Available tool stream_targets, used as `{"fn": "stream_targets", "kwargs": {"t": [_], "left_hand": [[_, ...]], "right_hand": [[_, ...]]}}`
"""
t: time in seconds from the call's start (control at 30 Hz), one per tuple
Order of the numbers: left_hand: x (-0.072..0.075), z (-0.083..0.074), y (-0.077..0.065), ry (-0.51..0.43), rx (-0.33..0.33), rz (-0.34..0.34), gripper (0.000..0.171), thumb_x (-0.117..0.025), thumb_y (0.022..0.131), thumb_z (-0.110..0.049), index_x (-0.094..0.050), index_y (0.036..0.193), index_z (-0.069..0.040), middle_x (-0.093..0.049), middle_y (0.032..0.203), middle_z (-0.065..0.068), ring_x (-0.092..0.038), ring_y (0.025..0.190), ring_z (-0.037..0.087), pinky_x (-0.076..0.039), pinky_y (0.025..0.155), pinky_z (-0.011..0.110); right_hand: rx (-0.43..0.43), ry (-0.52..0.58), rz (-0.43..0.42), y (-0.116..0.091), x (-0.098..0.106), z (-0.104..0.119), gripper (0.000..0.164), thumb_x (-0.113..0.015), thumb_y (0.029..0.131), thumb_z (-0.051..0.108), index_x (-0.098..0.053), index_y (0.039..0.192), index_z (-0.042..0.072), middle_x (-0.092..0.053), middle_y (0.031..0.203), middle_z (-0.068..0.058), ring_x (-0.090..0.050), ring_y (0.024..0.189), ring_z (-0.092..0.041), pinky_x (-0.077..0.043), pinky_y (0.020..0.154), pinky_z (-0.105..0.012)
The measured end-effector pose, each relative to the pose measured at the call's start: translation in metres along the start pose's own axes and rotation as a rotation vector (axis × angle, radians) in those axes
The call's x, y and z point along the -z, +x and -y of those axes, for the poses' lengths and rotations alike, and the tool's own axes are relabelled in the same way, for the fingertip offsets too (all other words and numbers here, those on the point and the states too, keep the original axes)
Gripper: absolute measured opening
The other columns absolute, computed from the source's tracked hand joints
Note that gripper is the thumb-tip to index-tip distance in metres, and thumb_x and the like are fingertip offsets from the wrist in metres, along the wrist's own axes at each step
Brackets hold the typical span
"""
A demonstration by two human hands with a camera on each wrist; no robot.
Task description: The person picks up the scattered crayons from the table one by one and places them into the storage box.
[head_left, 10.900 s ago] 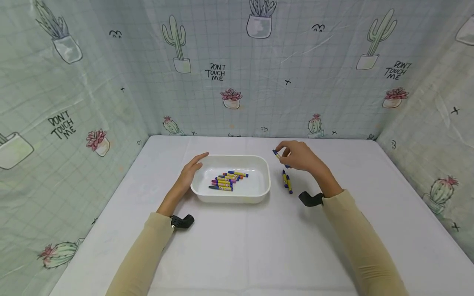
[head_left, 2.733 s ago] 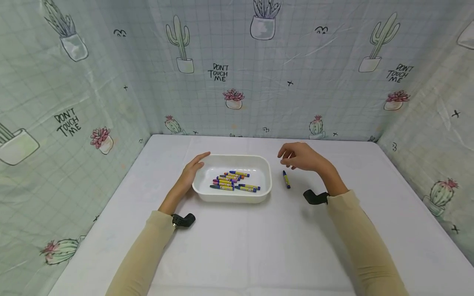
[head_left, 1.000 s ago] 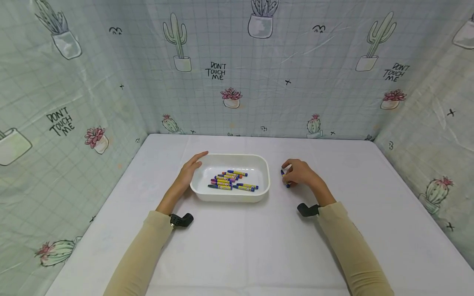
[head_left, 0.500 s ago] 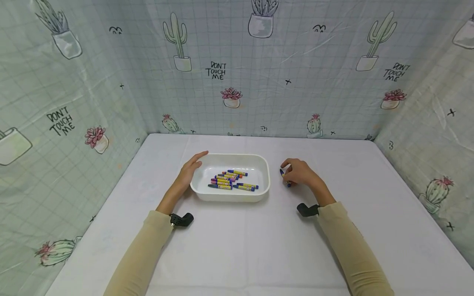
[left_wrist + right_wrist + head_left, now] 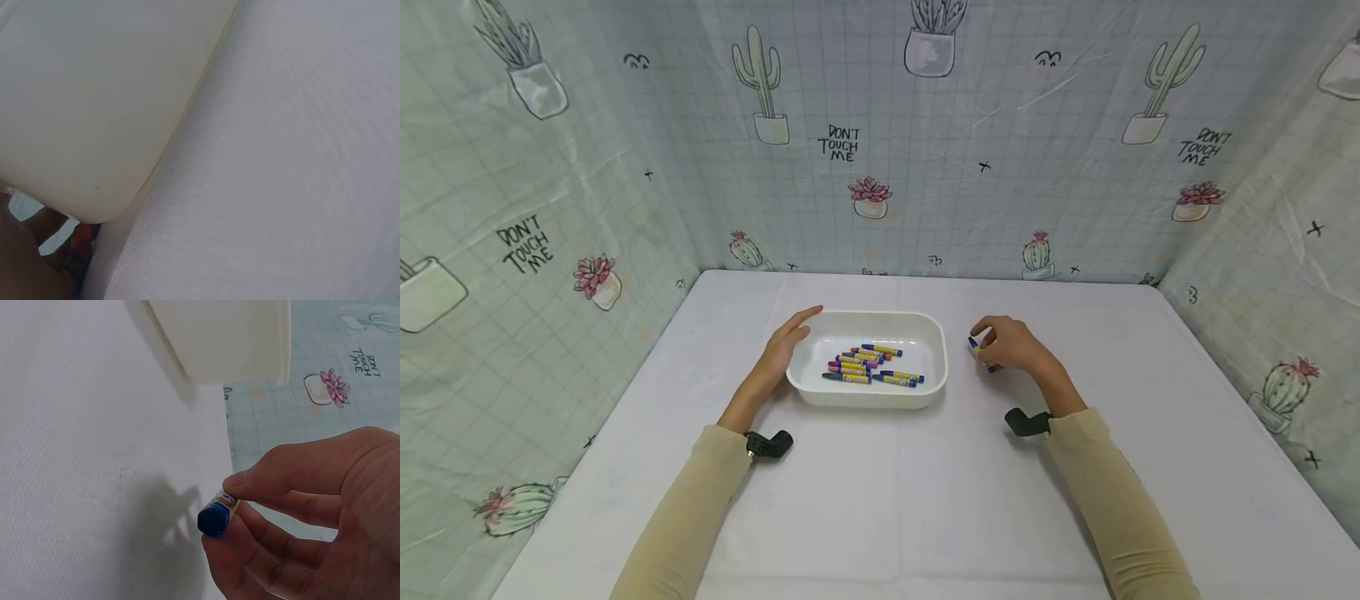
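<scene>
A white plastic tray stands mid-table in the head view. Several crayons with yellow and blue wrappers lie inside it, in two loose groups. My left hand holds the tray's left end, thumb at the rim and fingers along the outside; the left wrist view shows only part of those fingers below the tray wall. To the right of the tray, my right hand pinches one blue-tipped crayon between thumb and fingers. The right wrist view shows that crayon's blue end above its shadow.
A white cloth covers the table. A patterned curtain with cactus drawings stands behind and at both sides. Black wrist-worn devices sit on both wrists.
Since about eleven seconds ago, two more crayons lie at the tray's right side. In the last second, the right hand has raised the remaining table crayon slightly. The left hand has stayed put.
</scene>
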State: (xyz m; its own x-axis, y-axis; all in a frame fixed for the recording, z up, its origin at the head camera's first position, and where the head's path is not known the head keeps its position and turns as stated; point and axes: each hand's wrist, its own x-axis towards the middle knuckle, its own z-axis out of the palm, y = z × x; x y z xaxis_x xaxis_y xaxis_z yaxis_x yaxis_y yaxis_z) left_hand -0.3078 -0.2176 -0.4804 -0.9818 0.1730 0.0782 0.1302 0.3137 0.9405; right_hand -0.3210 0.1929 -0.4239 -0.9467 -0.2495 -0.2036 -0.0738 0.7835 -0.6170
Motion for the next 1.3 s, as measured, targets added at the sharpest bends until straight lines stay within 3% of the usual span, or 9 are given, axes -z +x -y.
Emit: {"fn": "stream_targets", "kwargs": {"t": [0.4, 0.6, 0.77, 0.97, 1.3], "left_hand": [[0.0, -0.003, -0.001, 0.019, 0.01, -0.012, 0.05, -0.031, 0.111, -0.028, -0.039, 0.161, -0.024, -0.03, 0.171, 0.003, -0.026, 0.159, 0.031, -0.021, 0.129, 0.055], [0.001, -0.003, -0.002, 0.022, 0.016, -0.017, 0.05, -0.031, 0.111, -0.028, -0.039, 0.161, -0.024, -0.03, 0.171, 0.004, -0.027, 0.159, 0.032, -0.022, 0.129, 0.056], [0.0, -0.002, -0.001, 0.018, 0.014, -0.009, 0.05, -0.032, 0.111, -0.028, -0.038, 0.161, -0.024, -0.029, 0.172, 0.004, -0.029, 0.158, 0.034, -0.026, 0.127, 0.057], [0.0, -0.001, -0.002, 0.019, 0.007, -0.009, 0.05, -0.032, 0.112, -0.026, -0.038, 0.161, -0.023, -0.028, 0.172, 0.004, -0.023, 0.16, 0.032, -0.019, 0.13, 0.057], [0.001, -0.003, -0.002, -0.01, -0.004, -0.005, 0.049, -0.033, 0.112, -0.025, -0.04, 0.16, -0.023, -0.031, 0.171, 0.003, -0.024, 0.16, 0.032, -0.018, 0.13, 0.056]], "right_hand": [[0.064, -0.075, -0.007, -0.002, 0.012, 0.012, 0.042, -0.068, 0.089, 0.007, -0.063, 0.131, 0.002, -0.067, 0.12, -0.025, -0.068, 0.087, -0.028, -0.058, 0.074, -0.035], [0.104, -0.177, -0.026, 0.003, 0.026, 0.035, 0.041, -0.067, 0.09, 0.008, -0.065, 0.13, 0.006, -0.069, 0.122, -0.023, -0.069, 0.09, -0.03, -0.057, 0.077, -0.041], [0.142, -0.234, -0.044, 0.008, 0.033, 0.061, 0.042, -0.069, 0.088, 0.007, -0.066, 0.13, 0.007, -0.07, 0.119, -0.02, -0.07, 0.085, -0.027, -0.057, 0.072, -0.038], [0.194, -0.342, 0.008, 0.014, 0.032, 0.099, 0.044, -0.071, 0.088, 0.006, -0.068, 0.131, 0.006, -0.072, 0.115, -0.016, -0.069, 0.076, -0.022, -0.057, 0.065, -0.03], [0.31, -0.477, 0.132, 0.04, 0.019, 0.138, 0.036, -0.071, 0.089, 0.009, -0.073, 0.125, 0.012, -0.073, 0.111, -0.011, -0.068, 0.084, -0.022, -0.055, 0.064, -0.029]]}}
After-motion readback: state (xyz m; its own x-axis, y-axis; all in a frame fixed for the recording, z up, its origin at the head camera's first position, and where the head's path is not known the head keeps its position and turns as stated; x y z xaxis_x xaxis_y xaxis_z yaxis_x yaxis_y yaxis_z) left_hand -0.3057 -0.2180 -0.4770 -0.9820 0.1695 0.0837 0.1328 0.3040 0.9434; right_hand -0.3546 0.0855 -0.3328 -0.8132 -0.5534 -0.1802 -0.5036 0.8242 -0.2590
